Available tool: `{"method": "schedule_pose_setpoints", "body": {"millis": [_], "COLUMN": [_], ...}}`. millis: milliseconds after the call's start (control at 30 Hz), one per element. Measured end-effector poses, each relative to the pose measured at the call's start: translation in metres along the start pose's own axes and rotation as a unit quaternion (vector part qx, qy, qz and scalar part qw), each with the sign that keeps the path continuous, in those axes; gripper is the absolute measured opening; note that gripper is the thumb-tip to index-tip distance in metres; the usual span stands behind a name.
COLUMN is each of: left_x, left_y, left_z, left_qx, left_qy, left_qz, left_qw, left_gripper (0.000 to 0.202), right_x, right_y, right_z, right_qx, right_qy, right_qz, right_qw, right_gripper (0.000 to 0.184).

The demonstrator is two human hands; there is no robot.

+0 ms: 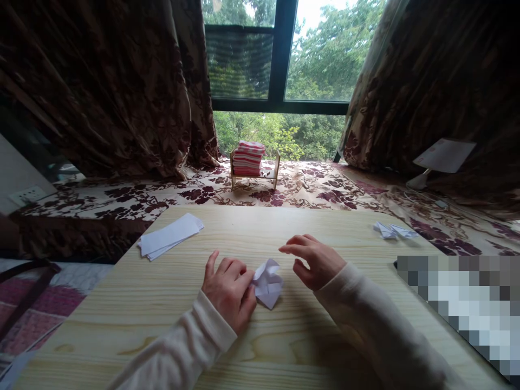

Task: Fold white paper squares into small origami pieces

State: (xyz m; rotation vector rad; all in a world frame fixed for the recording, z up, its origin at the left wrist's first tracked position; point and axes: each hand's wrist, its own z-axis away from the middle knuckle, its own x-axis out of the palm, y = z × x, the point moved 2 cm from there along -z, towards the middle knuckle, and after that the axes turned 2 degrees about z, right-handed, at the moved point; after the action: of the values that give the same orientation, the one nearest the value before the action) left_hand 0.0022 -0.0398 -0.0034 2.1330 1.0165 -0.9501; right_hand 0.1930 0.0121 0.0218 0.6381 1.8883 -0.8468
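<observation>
Creases in the folded paper (270, 298): working these well is likely calling for a light, steady touch, since the thin sheet is looking easy to crumple.
Left hand (227, 287): it is resting at the left edge of the folded paper and should be steadying it without flattening the raised flaps; whether thumb and fingers are clamping that edge or merely pressing on it, I cannot tell.
Right hand (314, 262): it is hovering off the folded paper, thumb and fingers spread apart, holding nothing; for a clean fold, it should be working one crease at a time.
Table (162, 303): its flat top is offering a firm backing for sharpening folds.
Clock face: twelve o'clock is pointing toward the window (281, 86).
Folded paper from the left hand: it is lying at about three o'clock, right against the fingers.
Folded paper from the right hand: it is lying between eight and nine o'clock, near but not touching.
Paper strips (173, 236): they are overlapping in a stack at about ten o'clock from the folded paper, well apart.
Folded pieces (395, 231): they are sitting between two and three o'clock from it, also well apart.
</observation>
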Motion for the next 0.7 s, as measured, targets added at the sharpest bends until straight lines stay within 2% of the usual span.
{"method": "schedule_pose_setpoints", "body": {"millis": [200, 367, 567, 700], "left_x": [0.008, 0.014, 0.017, 0.019], "left_y": [0.003, 0.002, 0.0, 0.0], "left_z": [-0.01, -0.017, -0.019, -0.015], "left_qx": [-0.011, 0.014, 0.003, -0.011], "left_qy": [-0.007, -0.016, -0.022, -0.036], "left_qz": [0.006, -0.01, -0.025, -0.003], "left_qw": [1.0, 1.0, 0.999, 0.999], "left_gripper": [0.015, 0.017, 0.022, 0.022], "right_x": [0.012, 0.014, 0.023, 0.027], "right_y": [0.0, -0.002, -0.009, -0.015], "right_z": [0.013, 0.013, 0.012, 0.012], "right_qx": [-0.019, 0.003, -0.03, -0.049], "right_qy": [-0.036, -0.033, -0.033, -0.036], "right_qz": [-0.027, -0.033, -0.069, -0.049], "right_qw": [0.999, 0.999, 0.997, 0.997], "right_gripper": [0.043, 0.029, 0.045, 0.04]}}
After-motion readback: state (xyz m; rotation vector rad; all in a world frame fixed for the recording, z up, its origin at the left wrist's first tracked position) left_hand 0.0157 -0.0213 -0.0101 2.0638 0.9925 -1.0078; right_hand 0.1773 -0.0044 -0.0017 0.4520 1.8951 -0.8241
